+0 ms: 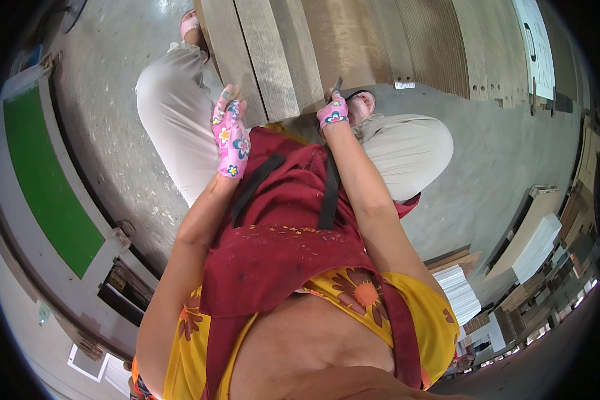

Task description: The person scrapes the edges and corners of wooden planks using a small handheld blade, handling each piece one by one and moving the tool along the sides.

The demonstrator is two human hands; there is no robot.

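Note:
My left hand [230, 137], in a pink flowered glove with bare fingertips, is beside the near left end of a grey-brown wood plank [228, 47]. Its fingers point away from me, slightly bent, with nothing visible in them. My right hand [333, 113], gloved the same way, is closed around a narrow dark flat tool [339, 83] whose tip sticks up past the fingers; its exact kind is unclear. That hand is at the near end of another plank [303, 53]. A lighter grey plank [270, 60] lies between the two.
Brown boards [430, 47] lie in a row to the right, with a white panel [535, 47] bearing a black handle beyond them. A green-topped grey frame [47, 173] stands at left. White sheets [457, 293] and stacked boards [523, 233] sit at lower right on the concrete floor [493, 153].

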